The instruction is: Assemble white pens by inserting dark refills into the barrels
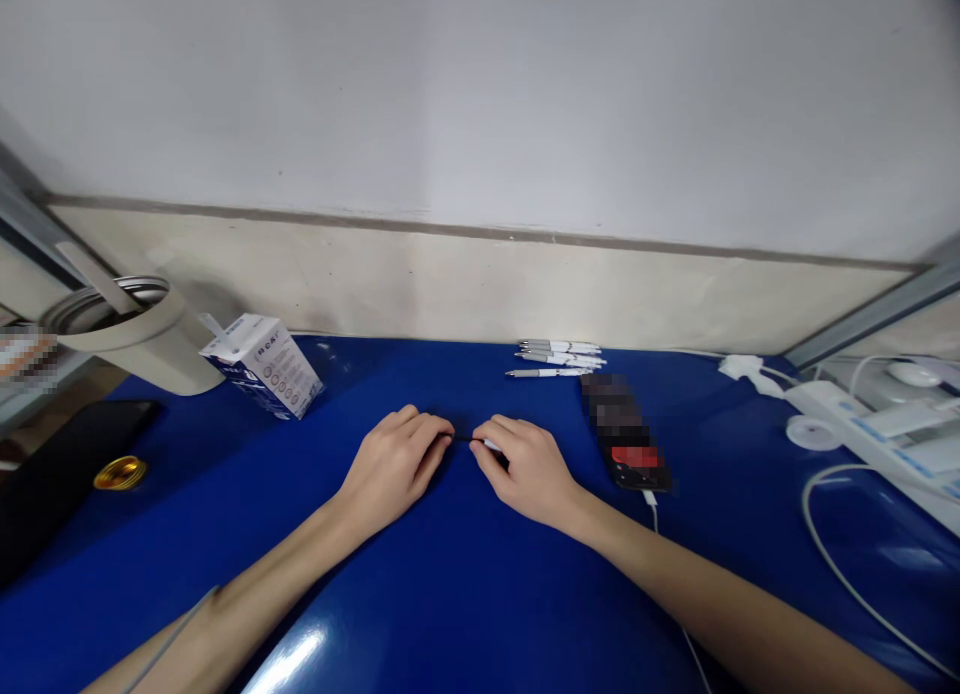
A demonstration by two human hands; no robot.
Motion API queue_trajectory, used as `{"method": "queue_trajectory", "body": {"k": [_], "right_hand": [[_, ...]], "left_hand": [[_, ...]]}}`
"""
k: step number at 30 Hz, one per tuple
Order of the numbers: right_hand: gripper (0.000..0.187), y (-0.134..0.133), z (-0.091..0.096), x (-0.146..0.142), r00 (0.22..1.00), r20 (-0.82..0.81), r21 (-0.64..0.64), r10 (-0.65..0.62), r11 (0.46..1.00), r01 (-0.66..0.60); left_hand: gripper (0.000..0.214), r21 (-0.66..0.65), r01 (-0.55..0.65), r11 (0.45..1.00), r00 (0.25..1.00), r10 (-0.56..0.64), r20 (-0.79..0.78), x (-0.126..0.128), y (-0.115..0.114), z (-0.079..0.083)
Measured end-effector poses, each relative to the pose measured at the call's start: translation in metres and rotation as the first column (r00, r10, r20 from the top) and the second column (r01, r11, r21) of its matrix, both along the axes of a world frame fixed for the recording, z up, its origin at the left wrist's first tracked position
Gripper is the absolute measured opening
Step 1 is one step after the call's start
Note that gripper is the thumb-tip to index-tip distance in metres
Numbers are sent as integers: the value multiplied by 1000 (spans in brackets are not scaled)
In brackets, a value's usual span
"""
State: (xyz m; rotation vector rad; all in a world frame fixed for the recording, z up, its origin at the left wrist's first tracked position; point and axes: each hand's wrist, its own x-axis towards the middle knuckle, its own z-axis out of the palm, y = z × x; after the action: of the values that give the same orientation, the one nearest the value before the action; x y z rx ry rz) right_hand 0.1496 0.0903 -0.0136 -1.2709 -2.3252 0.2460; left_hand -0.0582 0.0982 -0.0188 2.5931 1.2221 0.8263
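Observation:
My left hand and my right hand rest close together over the middle of the blue desk, fingers bent in a pinch. A thin dark rod, which looks like a pen refill, spans the small gap between them. Its left end goes into the left fingertips. At the right fingertips a white piece of a pen shows; the fingers cover most of it. Behind the right hand, by the wall, several white pens lie in a loose pile, and a single pen lies just in front of it.
A blue-and-white box stands open at the left, beside a beige bin. A gold ring-shaped roll lies by a black flat object. On the right are a phone on a cable and a white power strip.

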Motion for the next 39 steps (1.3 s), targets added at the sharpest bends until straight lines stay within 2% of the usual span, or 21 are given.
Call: {"method": "queue_trajectory", "body": {"k": [39], "right_hand": [[19, 0, -2, 0, 999, -42, 21, 4, 1000, -3]], "left_hand": [[17, 9, -8, 1000, 1000, 8, 30, 0, -1, 2]]}}
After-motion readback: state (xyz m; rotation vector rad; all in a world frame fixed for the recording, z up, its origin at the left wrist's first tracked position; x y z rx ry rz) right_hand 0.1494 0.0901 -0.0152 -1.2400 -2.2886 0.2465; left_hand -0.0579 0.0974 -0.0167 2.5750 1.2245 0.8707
